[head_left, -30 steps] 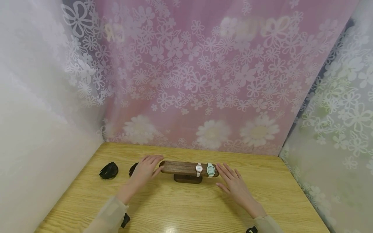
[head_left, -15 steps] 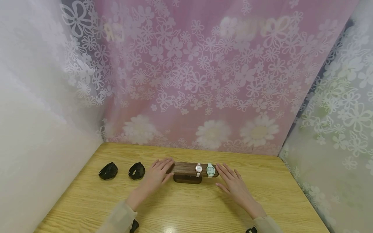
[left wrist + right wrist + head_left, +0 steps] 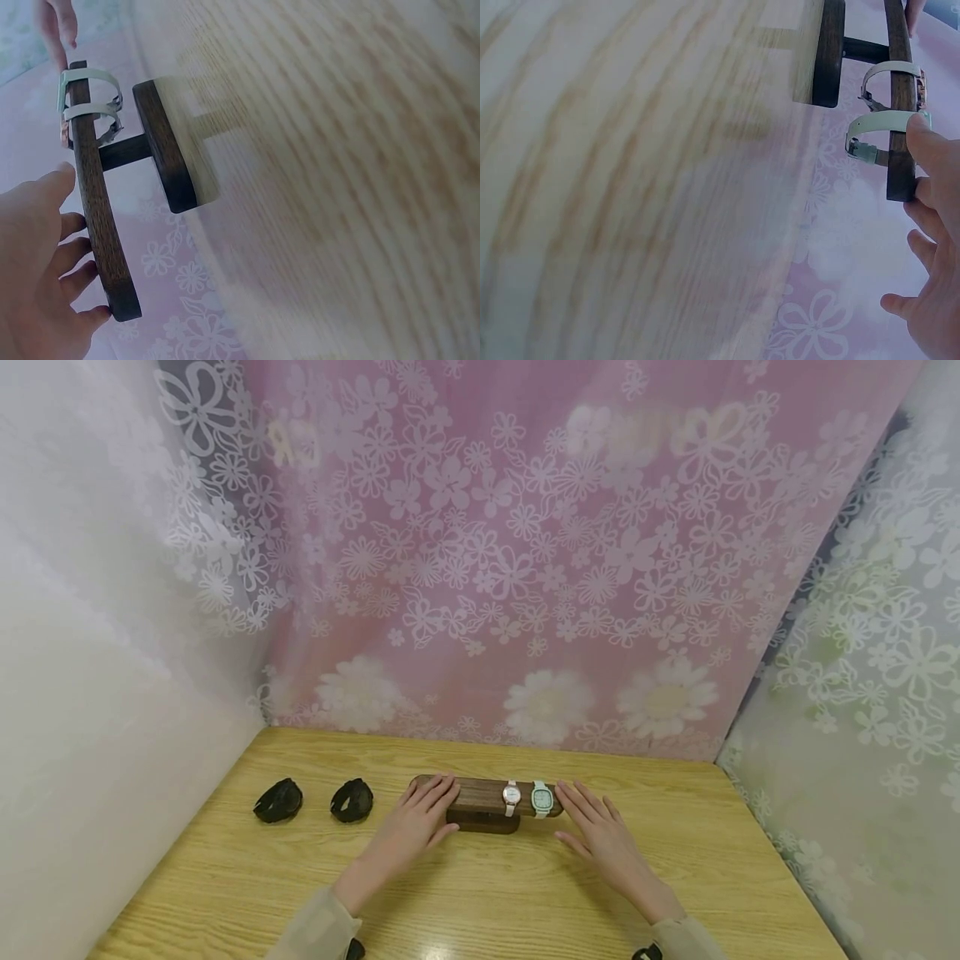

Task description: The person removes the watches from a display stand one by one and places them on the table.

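A dark wooden watch stand [image 3: 480,795], a long bar on a short post and base, stands mid-table. Toward its right end it carries a white-strapped watch [image 3: 512,795] with a round, pinkish case and a mint green watch [image 3: 542,798] with a squarish case. My left hand [image 3: 408,822] rests its extended fingers over the bar's left part; the left wrist view shows the fingertips along the bar [image 3: 101,217]. My right hand [image 3: 609,842] has its fingertips at the right end, the thumb beside the mint strap [image 3: 881,121] in the right wrist view.
Two black looped watches [image 3: 278,800] [image 3: 352,800] stand on the wooden table [image 3: 480,893] to the left of the stand. A pink flowered curtain [image 3: 480,568] hangs behind the table, with pale hangings on both sides.
My left hand has moved right from the bar's left end onto its top, uncovering the second black watch. The right hand and the stand are nearly still.
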The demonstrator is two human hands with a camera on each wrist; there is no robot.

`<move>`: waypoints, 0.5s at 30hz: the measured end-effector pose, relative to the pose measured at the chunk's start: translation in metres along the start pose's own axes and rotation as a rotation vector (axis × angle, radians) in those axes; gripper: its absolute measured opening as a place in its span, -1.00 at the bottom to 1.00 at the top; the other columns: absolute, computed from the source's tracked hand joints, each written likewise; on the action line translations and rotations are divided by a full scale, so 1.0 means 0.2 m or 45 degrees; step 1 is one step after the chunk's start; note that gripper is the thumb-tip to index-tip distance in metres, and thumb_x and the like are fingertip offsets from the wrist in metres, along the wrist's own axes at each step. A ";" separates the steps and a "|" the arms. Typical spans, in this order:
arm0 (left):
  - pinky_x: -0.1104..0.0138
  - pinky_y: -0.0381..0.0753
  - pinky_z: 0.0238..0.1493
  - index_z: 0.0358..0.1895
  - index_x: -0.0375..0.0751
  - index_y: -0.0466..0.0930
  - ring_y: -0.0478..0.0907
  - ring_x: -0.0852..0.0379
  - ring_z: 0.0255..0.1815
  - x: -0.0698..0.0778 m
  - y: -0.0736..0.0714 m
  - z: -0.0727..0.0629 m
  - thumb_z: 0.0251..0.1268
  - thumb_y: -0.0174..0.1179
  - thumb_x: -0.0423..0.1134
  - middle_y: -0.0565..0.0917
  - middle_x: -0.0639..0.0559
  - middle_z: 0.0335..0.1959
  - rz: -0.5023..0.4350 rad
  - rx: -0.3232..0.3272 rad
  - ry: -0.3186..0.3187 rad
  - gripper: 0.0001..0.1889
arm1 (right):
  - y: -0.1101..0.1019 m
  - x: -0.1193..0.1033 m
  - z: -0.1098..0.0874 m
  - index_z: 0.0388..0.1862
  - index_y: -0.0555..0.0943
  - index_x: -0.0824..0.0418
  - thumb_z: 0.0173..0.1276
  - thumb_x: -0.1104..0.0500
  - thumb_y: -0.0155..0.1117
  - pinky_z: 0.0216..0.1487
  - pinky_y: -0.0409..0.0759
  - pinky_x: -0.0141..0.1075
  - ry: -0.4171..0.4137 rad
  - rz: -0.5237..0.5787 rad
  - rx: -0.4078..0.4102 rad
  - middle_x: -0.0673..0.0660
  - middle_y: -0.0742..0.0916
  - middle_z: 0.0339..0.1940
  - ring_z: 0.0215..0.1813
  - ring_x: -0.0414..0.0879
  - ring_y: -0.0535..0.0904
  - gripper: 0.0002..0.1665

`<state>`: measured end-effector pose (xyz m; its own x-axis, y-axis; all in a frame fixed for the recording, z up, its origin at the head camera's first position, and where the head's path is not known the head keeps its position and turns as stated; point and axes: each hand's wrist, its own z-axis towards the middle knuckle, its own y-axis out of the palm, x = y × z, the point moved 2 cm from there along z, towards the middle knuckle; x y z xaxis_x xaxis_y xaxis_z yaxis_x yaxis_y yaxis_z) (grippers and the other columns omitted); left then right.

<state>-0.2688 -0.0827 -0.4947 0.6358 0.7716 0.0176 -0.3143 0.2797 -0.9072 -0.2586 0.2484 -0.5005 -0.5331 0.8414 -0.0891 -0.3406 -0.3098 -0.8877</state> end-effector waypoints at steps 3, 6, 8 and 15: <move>-0.11 0.23 0.52 0.51 -0.24 0.34 0.27 -0.15 0.53 0.00 0.00 0.00 0.51 0.16 0.04 0.35 -0.16 0.52 -0.002 0.006 0.006 -0.35 | -0.01 0.00 0.01 0.59 0.30 0.19 0.37 0.04 0.41 0.44 0.19 0.38 0.013 0.038 -0.010 0.14 0.37 0.58 0.57 0.21 0.22 -0.12; -0.12 0.24 0.51 0.50 -0.25 0.35 0.28 -0.16 0.53 0.01 0.00 -0.01 0.49 0.18 0.03 0.35 -0.17 0.52 -0.006 0.017 0.012 -0.34 | -0.02 0.00 0.02 0.58 0.30 0.19 0.37 0.07 0.42 0.41 0.23 0.39 0.013 0.066 0.017 0.17 0.40 0.56 0.55 0.24 0.25 -0.13; -0.12 0.24 0.51 0.50 -0.24 0.35 0.28 -0.15 0.53 0.01 -0.01 -0.01 0.49 0.18 0.03 0.34 -0.16 0.52 -0.012 0.022 0.011 -0.34 | -0.03 0.00 0.04 0.57 0.31 0.22 0.36 0.09 0.42 0.41 0.24 0.38 0.011 0.084 0.049 0.20 0.42 0.54 0.53 0.26 0.27 -0.14; -0.11 0.25 0.51 0.50 -0.24 0.35 0.28 -0.14 0.53 0.01 0.00 -0.01 0.50 0.18 0.00 0.34 -0.16 0.52 -0.013 0.019 0.009 -0.36 | -0.07 -0.01 0.10 0.54 0.37 0.23 0.31 0.10 0.47 0.35 0.36 0.33 -0.013 0.135 0.142 0.28 0.54 0.43 0.46 0.27 0.38 -0.14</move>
<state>-0.2657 -0.0819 -0.4948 0.6442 0.7645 0.0242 -0.3181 0.2965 -0.9005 -0.2682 0.2427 -0.4792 -0.5785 0.7968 -0.1742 -0.3658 -0.4444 -0.8178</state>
